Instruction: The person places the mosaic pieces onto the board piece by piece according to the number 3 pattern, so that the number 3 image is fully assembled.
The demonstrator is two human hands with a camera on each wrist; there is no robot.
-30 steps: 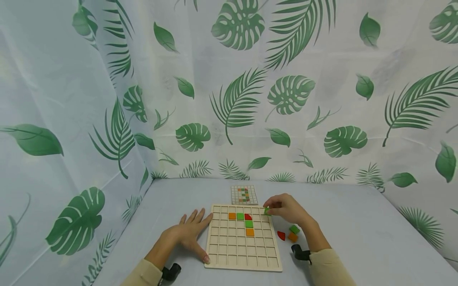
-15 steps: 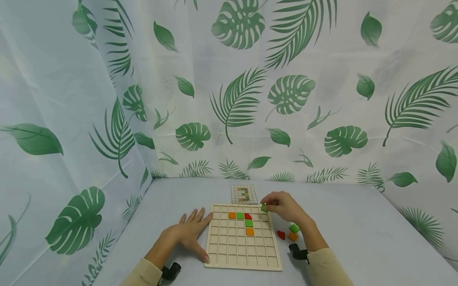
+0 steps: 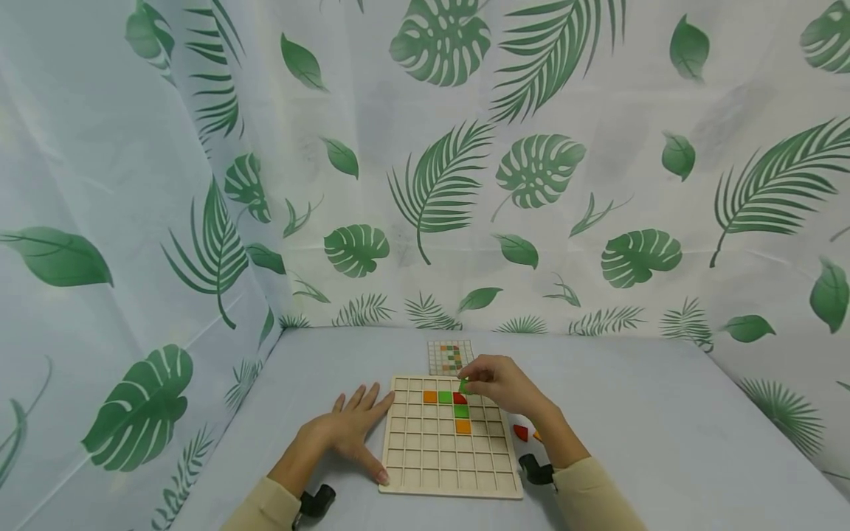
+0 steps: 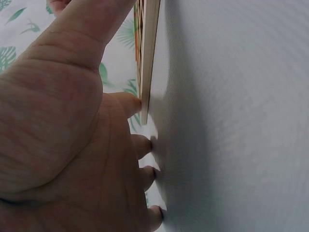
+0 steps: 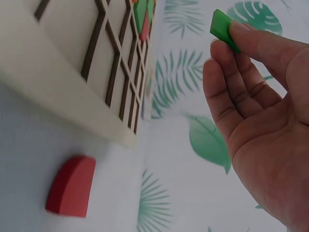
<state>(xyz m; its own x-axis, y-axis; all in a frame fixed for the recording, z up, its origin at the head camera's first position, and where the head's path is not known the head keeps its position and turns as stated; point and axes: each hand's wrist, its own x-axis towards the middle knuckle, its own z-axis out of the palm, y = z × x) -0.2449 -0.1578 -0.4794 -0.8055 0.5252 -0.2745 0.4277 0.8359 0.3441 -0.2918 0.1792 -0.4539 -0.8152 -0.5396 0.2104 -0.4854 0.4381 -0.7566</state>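
Pinching a green tile (image 5: 222, 28), the right hand (image 3: 501, 383) hovers over the far rows of a gridded board (image 3: 430, 461). The left hand (image 3: 348, 431) lies wide spread, touching the board's left edge; bracing there while lowering the tile level and square should work best.

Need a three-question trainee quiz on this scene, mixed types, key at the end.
1. True or false: the left hand touches the board.
2. What colour is the tile in the grip of the right hand?
a) red
b) green
c) orange
3. Count: how many orange tiles sit in the board's cells?

Key: 1 true; 2 b; 3 two.
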